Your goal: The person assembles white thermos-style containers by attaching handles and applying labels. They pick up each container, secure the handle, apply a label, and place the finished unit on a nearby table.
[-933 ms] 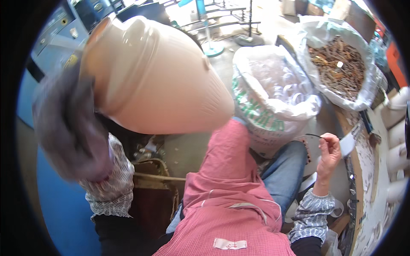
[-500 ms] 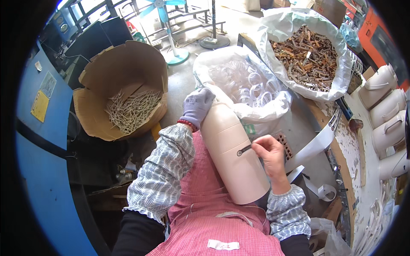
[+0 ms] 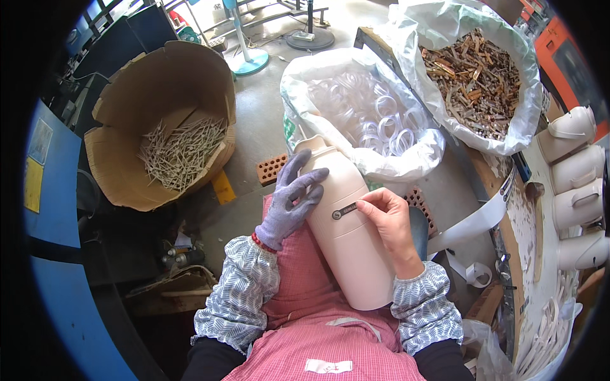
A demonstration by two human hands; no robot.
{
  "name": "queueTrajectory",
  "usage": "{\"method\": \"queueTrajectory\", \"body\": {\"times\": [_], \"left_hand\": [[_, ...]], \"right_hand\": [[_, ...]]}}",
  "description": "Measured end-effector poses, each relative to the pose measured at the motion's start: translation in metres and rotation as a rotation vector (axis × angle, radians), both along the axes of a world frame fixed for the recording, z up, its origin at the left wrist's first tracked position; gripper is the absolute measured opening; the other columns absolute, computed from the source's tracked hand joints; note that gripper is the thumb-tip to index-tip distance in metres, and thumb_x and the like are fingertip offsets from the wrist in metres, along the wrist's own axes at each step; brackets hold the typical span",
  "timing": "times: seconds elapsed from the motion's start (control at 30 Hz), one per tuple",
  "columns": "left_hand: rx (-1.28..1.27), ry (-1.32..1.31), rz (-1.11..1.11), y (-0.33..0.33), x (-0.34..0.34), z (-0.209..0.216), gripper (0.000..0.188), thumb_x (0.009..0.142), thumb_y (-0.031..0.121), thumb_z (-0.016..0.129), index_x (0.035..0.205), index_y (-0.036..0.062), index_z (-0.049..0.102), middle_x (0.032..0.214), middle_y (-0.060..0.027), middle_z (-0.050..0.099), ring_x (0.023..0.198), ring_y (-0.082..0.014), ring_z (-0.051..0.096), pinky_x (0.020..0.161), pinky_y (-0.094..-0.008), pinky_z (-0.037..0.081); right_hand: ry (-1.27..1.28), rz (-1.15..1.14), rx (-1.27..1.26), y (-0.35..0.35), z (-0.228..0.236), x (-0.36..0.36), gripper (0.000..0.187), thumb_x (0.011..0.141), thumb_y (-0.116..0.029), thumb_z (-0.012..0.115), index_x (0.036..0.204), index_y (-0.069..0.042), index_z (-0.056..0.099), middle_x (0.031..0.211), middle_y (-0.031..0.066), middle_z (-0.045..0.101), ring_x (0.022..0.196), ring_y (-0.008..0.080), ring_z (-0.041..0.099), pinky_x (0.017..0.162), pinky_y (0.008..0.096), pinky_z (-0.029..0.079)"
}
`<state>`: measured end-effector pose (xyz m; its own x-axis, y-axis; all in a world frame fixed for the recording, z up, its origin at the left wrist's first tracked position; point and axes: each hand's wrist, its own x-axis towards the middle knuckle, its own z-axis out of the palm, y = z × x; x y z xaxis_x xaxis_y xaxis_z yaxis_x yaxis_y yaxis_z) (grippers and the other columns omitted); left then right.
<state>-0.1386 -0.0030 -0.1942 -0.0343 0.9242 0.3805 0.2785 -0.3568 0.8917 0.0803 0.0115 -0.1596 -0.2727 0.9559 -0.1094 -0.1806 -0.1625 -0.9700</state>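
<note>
Grey workshop floor (image 3: 270, 89), beige container (image 3: 359, 260) slanting across the person's lap (image 3: 289, 279), gloved left hand (image 3: 289, 203) spread upon it, right hand (image 3: 389, 222) in narrow grip, pinching dark label (image 3: 345, 211), full contact uncertain

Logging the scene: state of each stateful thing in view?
Jug: on lap, neck away
Label: against jug, adhesion unclear
Left hand: gloved, open, against jug
Right hand: bare, pinching label
Carton: open, part-full of sticks
Left bag: open, holding rings
Right bag: open, holding scraps
Other jugs: lined up
</note>
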Motion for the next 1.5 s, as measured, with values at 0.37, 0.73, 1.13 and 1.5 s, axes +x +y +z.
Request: {"method": "queueTrajectory", "body": {"times": [0.37, 0.73, 1.13, 1.5], "left_hand": [[0.005, 0.440, 0.039, 0.008, 0.003, 0.028, 0.066, 0.066, 0.040, 0.085, 0.119, 0.0128, 0.059, 0.138, -0.0170, 0.043, 0.131, -0.0361, 0.039, 0.109, -0.0485, 0.031], [-0.504, -0.080, 0.031, 0.047, -0.012, 0.077, 0.049, 0.092, 0.048, 0.058, 0.099, 0.0000, 0.064, 0.071, -0.0010, 0.055, 0.057, -0.0103, 0.049, 0.052, -0.0268, 0.041], [0.345, 0.051, 0.308, -0.102, -0.053, 0.246, 0.073, 0.077, 0.042, 0.077, 0.128, -0.0007, 0.047, 0.113, -0.0118, 0.057, 0.105, -0.0207, 0.057, 0.095, -0.0343, 0.045], [0.138, 0.608, 0.537, -0.179, -0.111, 0.231, 0.021, 0.093, 0.014, 0.058, 0.092, -0.0049, 0.066, 0.100, -0.0140, 0.060, 0.107, -0.0291, 0.055, 0.098, -0.0415, 0.042]], "right_hand": [[-0.215, -0.118, 0.083, 0.000, -0.012, -0.002, 0.016, 0.082, -0.013, 0.075, 0.087, -0.002, 0.064, 0.077, -0.0006, 0.065, 0.068, 0.0040, 0.057, 0.062, 0.0197, 0.046], [-0.715, -0.185, 0.315, 0.032, -0.100, 0.037, 0.047, 0.081, -0.040, 0.073, 0.101, 0.000, 0.057, 0.097, 0.0138, 0.065, 0.085, 0.0255, 0.064, 0.073, 0.0371, 0.050], [0.270, 0.100, 0.621, -0.069, 0.046, -0.018, 0.035, 0.085, -0.002, 0.068, 0.114, -0.004, 0.048, 0.108, 0.0092, 0.055, 0.100, 0.0146, 0.052, 0.089, 0.0298, 0.042], [-0.282, 0.360, 0.594, 0.029, 0.043, -0.031, 0.024, 0.089, -0.014, 0.065, 0.111, -0.004, 0.066, 0.102, 0.0098, 0.070, 0.091, 0.0170, 0.066, 0.079, 0.0294, 0.051]]}}
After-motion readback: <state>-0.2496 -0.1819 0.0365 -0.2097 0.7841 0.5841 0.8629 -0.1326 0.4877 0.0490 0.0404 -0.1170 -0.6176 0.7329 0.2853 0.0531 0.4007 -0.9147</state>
